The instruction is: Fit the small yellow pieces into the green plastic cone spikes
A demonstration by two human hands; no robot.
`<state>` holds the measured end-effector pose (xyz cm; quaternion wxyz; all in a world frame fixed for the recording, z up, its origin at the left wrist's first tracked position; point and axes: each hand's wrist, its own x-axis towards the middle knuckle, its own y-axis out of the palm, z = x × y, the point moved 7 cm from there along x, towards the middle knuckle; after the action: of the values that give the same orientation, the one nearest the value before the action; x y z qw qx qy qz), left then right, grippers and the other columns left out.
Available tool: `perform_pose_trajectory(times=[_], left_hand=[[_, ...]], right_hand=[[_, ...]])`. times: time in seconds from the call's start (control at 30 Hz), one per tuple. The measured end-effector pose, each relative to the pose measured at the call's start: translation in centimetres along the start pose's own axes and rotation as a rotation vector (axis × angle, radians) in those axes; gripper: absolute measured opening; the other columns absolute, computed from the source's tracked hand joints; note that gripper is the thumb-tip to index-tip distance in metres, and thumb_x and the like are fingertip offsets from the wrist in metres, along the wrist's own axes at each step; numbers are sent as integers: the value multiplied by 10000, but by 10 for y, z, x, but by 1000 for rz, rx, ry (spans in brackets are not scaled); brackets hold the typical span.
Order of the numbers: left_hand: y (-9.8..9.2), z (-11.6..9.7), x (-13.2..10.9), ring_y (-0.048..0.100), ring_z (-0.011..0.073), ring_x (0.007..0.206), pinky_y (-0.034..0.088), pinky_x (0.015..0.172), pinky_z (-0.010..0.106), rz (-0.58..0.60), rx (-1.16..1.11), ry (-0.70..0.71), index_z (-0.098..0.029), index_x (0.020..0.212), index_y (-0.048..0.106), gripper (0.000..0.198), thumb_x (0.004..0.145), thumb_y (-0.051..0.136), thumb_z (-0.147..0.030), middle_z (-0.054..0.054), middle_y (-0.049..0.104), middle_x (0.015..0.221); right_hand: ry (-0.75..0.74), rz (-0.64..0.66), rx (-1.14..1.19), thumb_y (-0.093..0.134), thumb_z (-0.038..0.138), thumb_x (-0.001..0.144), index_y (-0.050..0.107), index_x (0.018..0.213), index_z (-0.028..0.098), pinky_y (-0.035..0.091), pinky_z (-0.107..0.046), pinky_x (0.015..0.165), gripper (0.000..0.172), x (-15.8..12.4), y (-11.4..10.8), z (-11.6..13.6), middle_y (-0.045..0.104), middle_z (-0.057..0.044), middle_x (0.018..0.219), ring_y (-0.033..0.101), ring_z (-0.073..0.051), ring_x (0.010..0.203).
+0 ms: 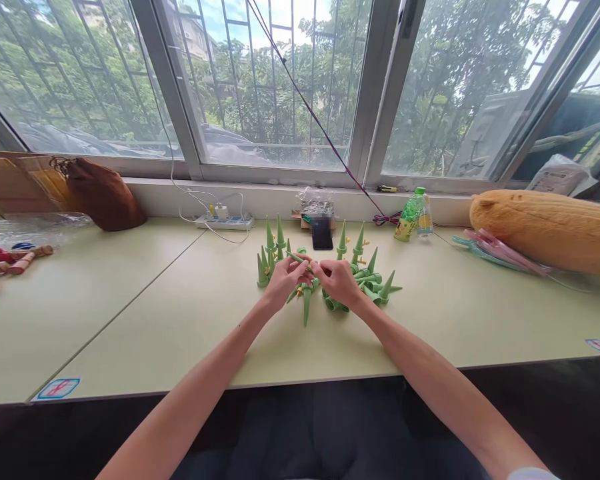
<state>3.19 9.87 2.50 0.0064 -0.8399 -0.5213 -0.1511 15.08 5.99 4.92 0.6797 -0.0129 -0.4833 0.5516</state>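
Between the fingers of my left hand (284, 280) is a slim green plastic watering spike (295, 257), its pointed end toward the upper left. My right hand (337, 277) is closed in a pinch at the spike's other end; whatever sits in those fingertips is hidden. Several green spikes stand upright beyond my left hand, one being the outer spike (261, 272). Others with small orange valves stand behind my right hand, such as this spike (359, 241). Loose green tube-like parts (373, 280) lie heaped beside my right hand. Under my hands another spike (307, 310) points toward me.
A phone (323, 235) leans at the back centre. A power strip (225, 222) with white cables lies along the sill. Bottles (409, 217), a long tan plush (545, 227) and plastic bags are to the right. A brown pouch (100, 193) and wooden toys (20, 263) are left.
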Motion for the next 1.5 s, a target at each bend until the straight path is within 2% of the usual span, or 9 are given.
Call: perform_pose_trajectory(times=[0.3,0.4,0.63,0.93,1.5], left_hand=[[3,-3,-1,560,109,639,491,594,259,21,-7,32,-137,926,604,333,777,702,-418,63,649,841],[4,-3,-1,547,104,630,480,588,252,31,-1,37,-144,928,604,325,787,693,-423,46,632,803],[2,-3,-1,483,87,514,386,471,215,-1,46,54,-169,861,580,311,778,698,-444,-13,537,625],[2,-1,0,440,69,483,328,431,202,-21,63,75,-176,811,544,335,780,690,-475,-23,499,618],[4,-5,-3,367,59,446,289,424,207,-70,88,91,-180,772,533,366,742,713,-497,-53,413,546]], right_hand=[[12,12,22,425,414,935,502,530,159,261,-234,515,485,-1,2,0,408,27,484,321,-83,485],[6,6,42,428,407,936,502,535,161,273,-228,521,477,-1,2,1,416,27,487,346,-84,488],[20,-24,9,420,445,937,415,515,174,236,-247,500,501,-2,1,0,385,30,488,297,-83,486],[28,-45,14,425,448,927,285,524,189,229,-251,500,499,-3,1,-1,277,43,493,245,-81,499],[39,-50,30,417,420,917,260,532,194,215,-253,497,473,-2,1,-1,233,45,503,239,-80,496]])
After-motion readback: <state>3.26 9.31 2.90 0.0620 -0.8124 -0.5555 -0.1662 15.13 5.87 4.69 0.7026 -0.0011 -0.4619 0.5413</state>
